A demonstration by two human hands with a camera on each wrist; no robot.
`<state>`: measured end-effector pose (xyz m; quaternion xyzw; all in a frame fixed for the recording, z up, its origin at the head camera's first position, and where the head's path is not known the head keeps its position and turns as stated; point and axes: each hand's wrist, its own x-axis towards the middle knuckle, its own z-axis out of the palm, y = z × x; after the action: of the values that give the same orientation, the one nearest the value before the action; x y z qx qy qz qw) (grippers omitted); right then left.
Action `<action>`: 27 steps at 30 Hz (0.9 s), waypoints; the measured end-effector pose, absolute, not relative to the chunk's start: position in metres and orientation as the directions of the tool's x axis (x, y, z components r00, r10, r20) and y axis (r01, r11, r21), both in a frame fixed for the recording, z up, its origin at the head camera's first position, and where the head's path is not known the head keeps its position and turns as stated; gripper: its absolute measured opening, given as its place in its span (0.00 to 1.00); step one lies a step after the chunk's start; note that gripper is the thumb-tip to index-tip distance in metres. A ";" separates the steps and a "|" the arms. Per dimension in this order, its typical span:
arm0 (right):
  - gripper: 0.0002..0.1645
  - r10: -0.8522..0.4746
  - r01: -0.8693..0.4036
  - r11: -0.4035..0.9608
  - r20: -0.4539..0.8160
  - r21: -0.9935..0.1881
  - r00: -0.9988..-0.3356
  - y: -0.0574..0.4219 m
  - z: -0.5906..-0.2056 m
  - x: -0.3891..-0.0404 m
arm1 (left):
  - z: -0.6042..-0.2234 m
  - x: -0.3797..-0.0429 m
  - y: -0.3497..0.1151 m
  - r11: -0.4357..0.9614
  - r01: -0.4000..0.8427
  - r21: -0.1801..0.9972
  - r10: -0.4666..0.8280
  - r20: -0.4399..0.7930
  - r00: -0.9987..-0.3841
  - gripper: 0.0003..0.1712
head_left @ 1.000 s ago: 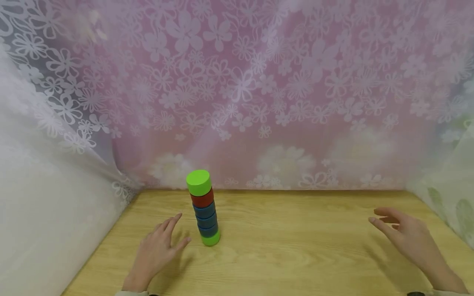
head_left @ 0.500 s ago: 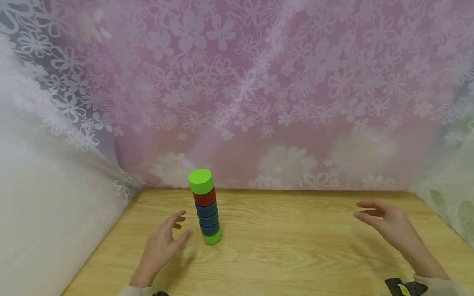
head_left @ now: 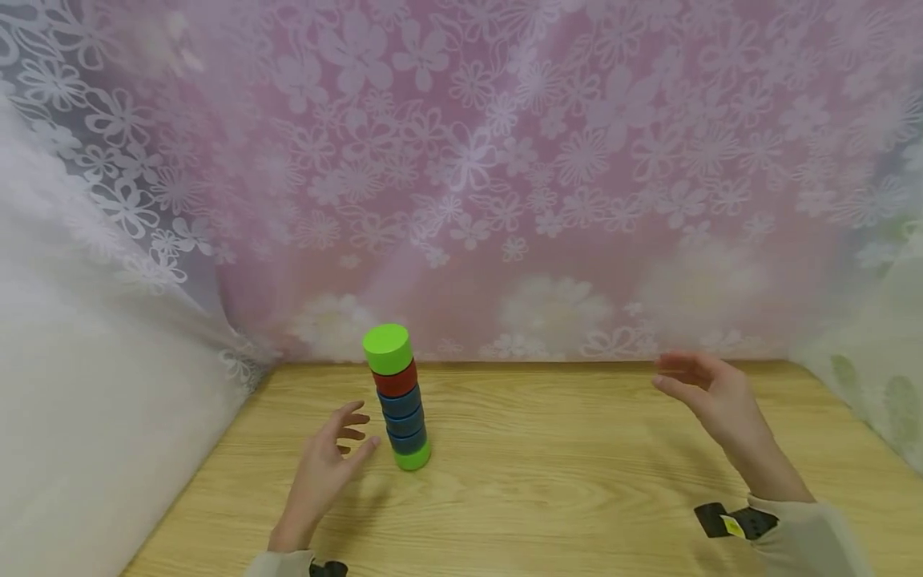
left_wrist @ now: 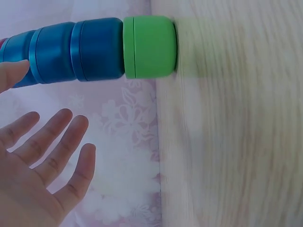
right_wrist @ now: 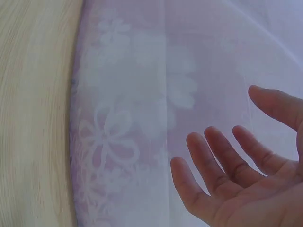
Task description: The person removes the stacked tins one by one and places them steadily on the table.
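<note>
A tall stack of round pieces point(head_left: 402, 410) stands upright on the left half of the table, leaning slightly in the head view. Its top and bottom pieces are bright green, with a red one under the top and several blue ones between. My left hand point(head_left: 322, 473) is just left of the stack, fingers spread and thumb apart, holding nothing. In the left wrist view the blue pieces point(left_wrist: 97, 49) and green base point(left_wrist: 150, 47) show beyond the thumb. My right hand point(head_left: 728, 413) hovers over the table's right side, fingers loosely bent, with nothing in it.
The wooden table point(head_left: 548, 481) reaches back to a pink flowered curtain point(head_left: 505, 200). White sheeting point(head_left: 86, 385) hangs along the left side, and a pale curtain with leaf prints point(head_left: 897, 401) along the right. Each wrist wears a dark strap, such as the right strap point(head_left: 735, 521).
My right hand has moved left and farther back over the table. My left hand has shifted slightly right and forward, closer to the stack. The stack has stayed in place.
</note>
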<state>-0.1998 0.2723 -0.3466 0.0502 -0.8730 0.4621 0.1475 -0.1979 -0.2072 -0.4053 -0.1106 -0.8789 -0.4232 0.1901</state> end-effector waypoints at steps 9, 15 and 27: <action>0.26 -0.001 -0.347 0.424 0.383 -0.837 -0.924 0.247 -0.344 -0.205 | -0.410 -0.198 -0.196 0.550 0.350 0.758 -0.004 0.422 -0.907 0.32; 0.25 -0.024 -0.367 0.363 0.385 -0.857 -0.923 0.229 -0.336 -0.210 | -0.410 -0.200 -0.195 0.562 0.342 0.753 -0.021 0.426 -0.904 0.33; 0.25 -0.078 -0.389 0.356 0.388 -0.849 -0.918 0.190 -0.322 -0.224 | -0.411 -0.203 -0.191 0.556 0.394 0.732 -0.053 0.504 -0.862 0.32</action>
<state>-0.2236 0.1899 -0.3219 0.1442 -0.8112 0.5487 0.1417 -0.2032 -0.1910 -0.4109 -0.1003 -0.8480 -0.4605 0.2425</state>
